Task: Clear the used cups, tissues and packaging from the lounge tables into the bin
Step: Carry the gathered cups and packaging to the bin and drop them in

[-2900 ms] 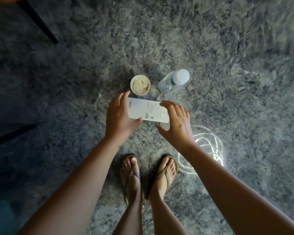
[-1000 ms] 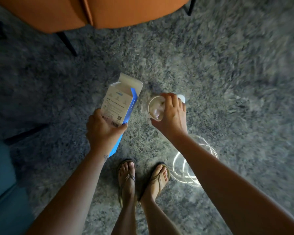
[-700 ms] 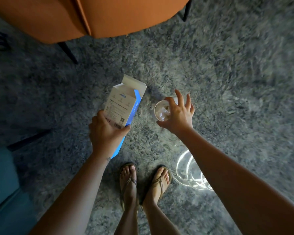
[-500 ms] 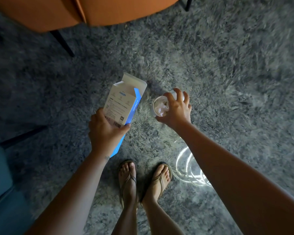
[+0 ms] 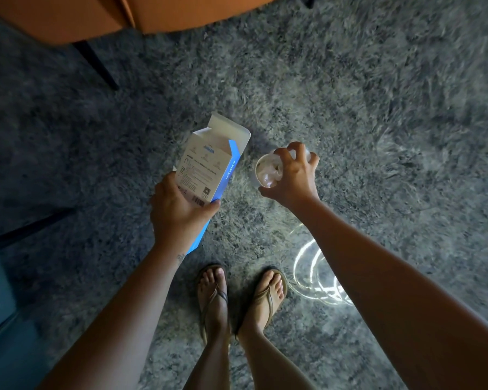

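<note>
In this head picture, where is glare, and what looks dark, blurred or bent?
Head view: dim overall, darker at the corners; bright curved glare beside the right foot; the rug smears toward the edges; print on the box in the left hand is sharp; the cup in the right hand looks pale, washed out.

The packaging is a white cardboard box (image 5: 206, 170) with a blue side panel and small print and barcodes on its face — the top flap stands open at the far end. It tilts with the far end leaning right, and my left hand (image 5: 181, 218) grips the near end. Just to its right, not touching it, is a small pale cup (image 5: 258, 175), tipped so its mouth faces me, with a crumpled white tissue (image 5: 269, 175) stuffed inside. My right hand (image 5: 293, 178) clasps it from the right — something whitish under my fingertips is too hidden to name.
</note>
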